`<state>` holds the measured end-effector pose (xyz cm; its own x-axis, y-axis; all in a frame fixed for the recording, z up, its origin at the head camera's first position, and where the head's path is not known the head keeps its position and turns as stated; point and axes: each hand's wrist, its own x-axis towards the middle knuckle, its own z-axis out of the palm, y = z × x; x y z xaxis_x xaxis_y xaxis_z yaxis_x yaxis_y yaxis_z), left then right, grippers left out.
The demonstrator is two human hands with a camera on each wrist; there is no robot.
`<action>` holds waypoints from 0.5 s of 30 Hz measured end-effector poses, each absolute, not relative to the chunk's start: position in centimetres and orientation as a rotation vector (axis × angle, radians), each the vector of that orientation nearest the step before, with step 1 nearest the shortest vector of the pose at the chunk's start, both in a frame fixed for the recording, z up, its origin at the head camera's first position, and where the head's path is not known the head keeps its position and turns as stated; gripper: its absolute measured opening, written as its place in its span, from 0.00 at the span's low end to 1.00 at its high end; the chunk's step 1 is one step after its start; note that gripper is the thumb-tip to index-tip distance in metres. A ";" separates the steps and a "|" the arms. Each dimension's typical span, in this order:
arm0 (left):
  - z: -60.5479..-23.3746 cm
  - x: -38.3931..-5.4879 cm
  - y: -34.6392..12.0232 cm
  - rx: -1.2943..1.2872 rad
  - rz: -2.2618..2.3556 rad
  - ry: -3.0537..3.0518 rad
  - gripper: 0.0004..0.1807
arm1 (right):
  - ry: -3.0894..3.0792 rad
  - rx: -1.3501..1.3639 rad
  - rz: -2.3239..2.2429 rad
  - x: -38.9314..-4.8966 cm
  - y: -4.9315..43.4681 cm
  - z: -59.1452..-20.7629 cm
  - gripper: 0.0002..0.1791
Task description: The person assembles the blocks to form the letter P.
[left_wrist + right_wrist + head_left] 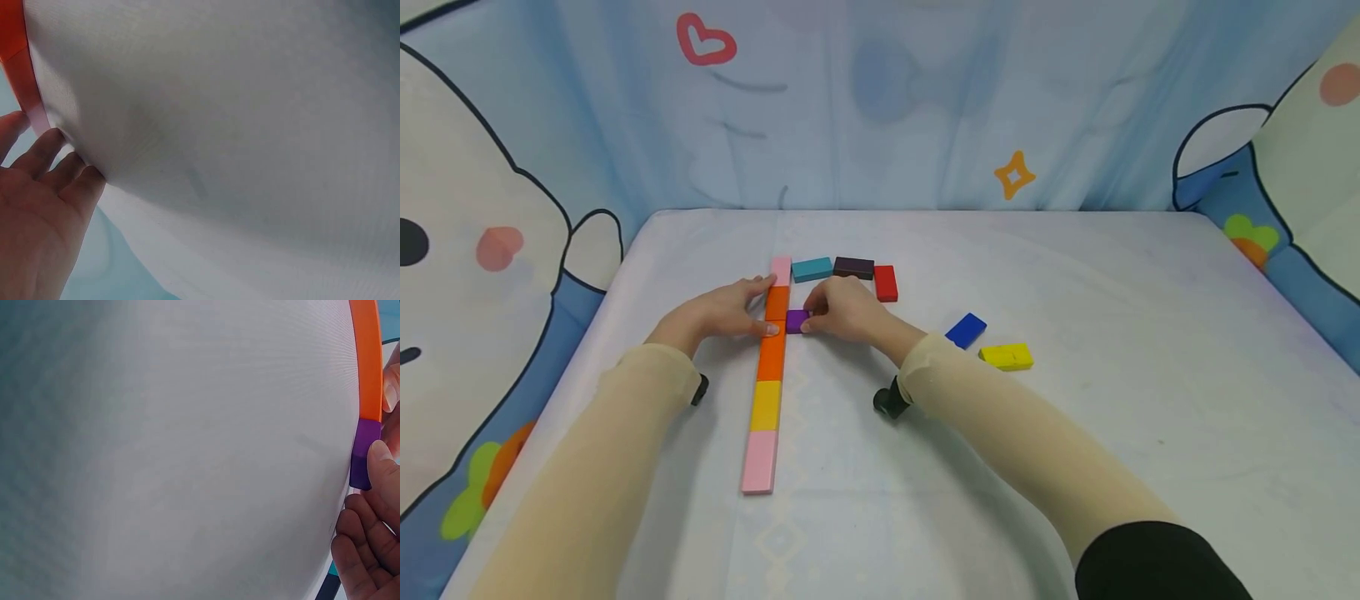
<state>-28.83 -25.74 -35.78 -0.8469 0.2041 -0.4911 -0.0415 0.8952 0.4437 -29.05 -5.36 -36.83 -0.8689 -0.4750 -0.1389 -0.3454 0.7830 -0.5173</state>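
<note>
A straight line of flat blocks runs away from the camera: a pink block nearest, then a yellow block, a lower orange block, an upper orange block and a far pink block. My left hand lies along its left side, fingertips at the far end and thumb on the orange part. The fingers look nearly straight in the left wrist view. Between thumb and fingers, my right hand pinches a purple block, its end against the line's right side. Part of the purple block is hidden.
A teal block, a dark block and a red block stretch rightward from the line's far end. Farther right lie a blue block and a bright yellow block. A printed curtain hangs behind the white-covered table.
</note>
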 end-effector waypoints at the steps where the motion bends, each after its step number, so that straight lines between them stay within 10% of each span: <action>1: -35.8 -28.8 -25.7 0.116 0.608 2.514 0.52 | 2.715 -0.644 -0.709 -29.1 -5.4 -36.8 0.19; 15: -35.7 -28.8 -25.7 0.127 0.602 2.518 0.52 | 2.705 -0.675 -0.704 -29.0 -5.2 -36.7 0.20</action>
